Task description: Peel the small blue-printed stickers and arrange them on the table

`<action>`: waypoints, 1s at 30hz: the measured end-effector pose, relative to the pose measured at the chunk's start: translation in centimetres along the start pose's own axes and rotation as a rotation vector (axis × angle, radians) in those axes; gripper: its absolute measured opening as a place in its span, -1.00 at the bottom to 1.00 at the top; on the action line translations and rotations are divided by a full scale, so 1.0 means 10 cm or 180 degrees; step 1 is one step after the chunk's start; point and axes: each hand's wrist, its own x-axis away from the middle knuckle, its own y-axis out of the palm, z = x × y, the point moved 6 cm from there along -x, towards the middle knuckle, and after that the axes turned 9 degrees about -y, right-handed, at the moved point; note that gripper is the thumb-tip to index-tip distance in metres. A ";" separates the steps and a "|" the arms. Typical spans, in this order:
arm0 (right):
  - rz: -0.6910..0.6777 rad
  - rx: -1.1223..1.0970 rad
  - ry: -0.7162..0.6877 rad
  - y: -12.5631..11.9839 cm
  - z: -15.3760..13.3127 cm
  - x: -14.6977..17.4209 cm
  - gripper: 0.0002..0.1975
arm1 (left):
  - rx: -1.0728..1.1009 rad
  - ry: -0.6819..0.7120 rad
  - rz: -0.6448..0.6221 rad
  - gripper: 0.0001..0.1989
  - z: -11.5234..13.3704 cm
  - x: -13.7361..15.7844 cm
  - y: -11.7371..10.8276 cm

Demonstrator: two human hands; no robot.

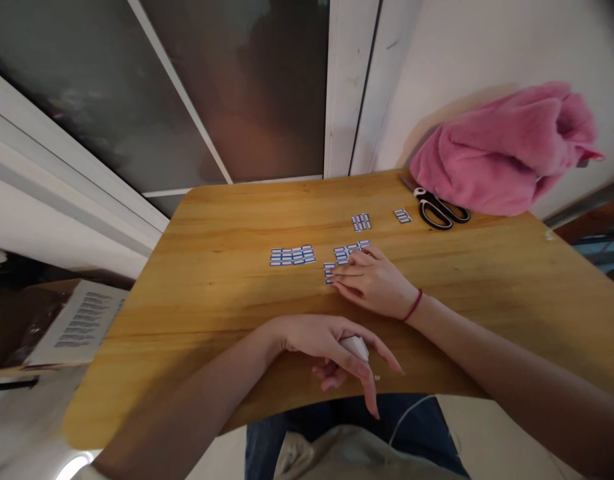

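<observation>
If my fingertips drag, the small white, blue-bordered label strip (329, 266) at my bare right hand's (374, 283) 9 o'clock could skew. That half-curled hand touches it; I cannot tell whether it pinches. My bare left hand (327, 339), fingers loosely spread, grasps a white, folded, paper-like wad (357, 346), which could slip.

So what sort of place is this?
Possibly a room in a home: there's a wooden table beside dark glass panels, with fluffy pink fabric and scissors on it.
</observation>
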 end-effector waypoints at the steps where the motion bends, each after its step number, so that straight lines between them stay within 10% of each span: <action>1: 0.0003 -0.0030 0.0048 0.01 0.03 0.01 -0.76 | 0.0003 -0.0008 0.0009 -0.56 0.00 0.00 0.00; 19: 0.0194 -0.0346 0.0301 0.02 0.30 0.04 -0.74 | 0.0346 0.0367 0.0488 -0.65 0.03 -0.03 -0.09; 30: 0.1993 -0.1064 0.1672 -0.40 0.57 0.35 -0.61 | 0.1737 0.1987 0.1799 -0.66 0.21 0.17 -0.46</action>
